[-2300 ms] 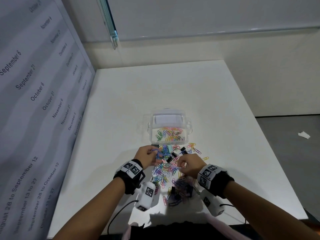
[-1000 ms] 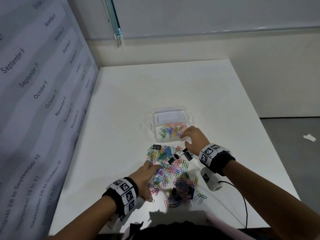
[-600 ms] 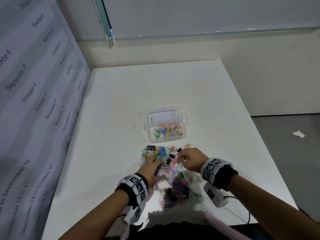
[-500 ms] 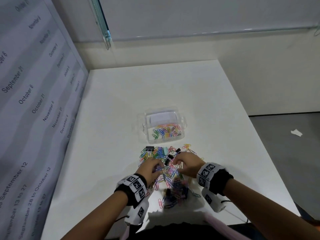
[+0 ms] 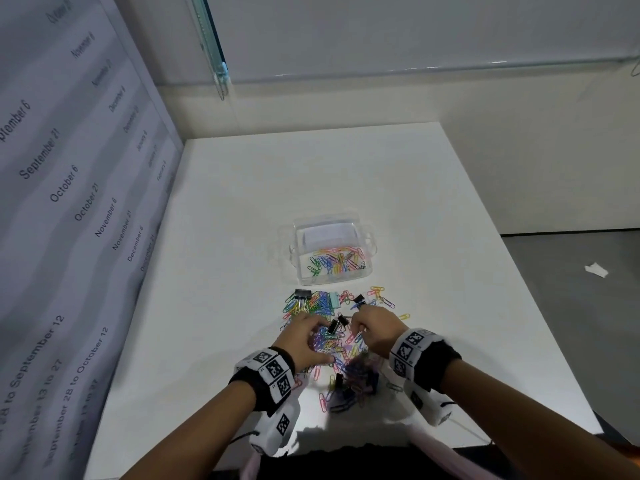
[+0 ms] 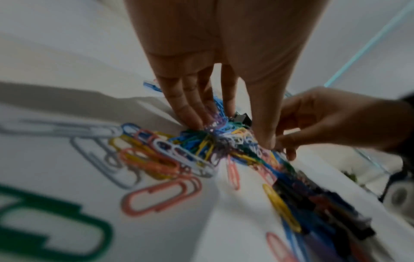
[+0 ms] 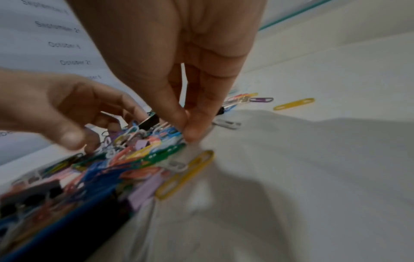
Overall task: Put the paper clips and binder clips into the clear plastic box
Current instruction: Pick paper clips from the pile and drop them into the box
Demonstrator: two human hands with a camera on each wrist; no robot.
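Observation:
A clear plastic box (image 5: 367, 271) stands open on the white table with several coloured paper clips (image 5: 334, 261) inside. Just in front of it lies a loose pile of paper clips (image 5: 320, 303) and black binder clips (image 5: 302, 293). Both hands are down in the middle of this pile. My left hand (image 5: 308, 336) closes its fingers (image 6: 190, 115) and thumb around a bunch of paper clips (image 6: 226, 134). My right hand (image 5: 370, 325) pinches paper clips (image 7: 165, 134) between thumb and fingertip. A black binder clip (image 5: 333, 325) lies between the two hands.
The table (image 5: 311, 174) ends at a printed wall panel (image 5: 69, 202) on the left and drops off on the right to a grey floor (image 5: 571, 306). Darker clips (image 5: 349, 386) lie near the front edge, between my wrists.
My right hand came back from the box to the pile. My left hand moved forward into the pile, and both now close on clips in its middle.

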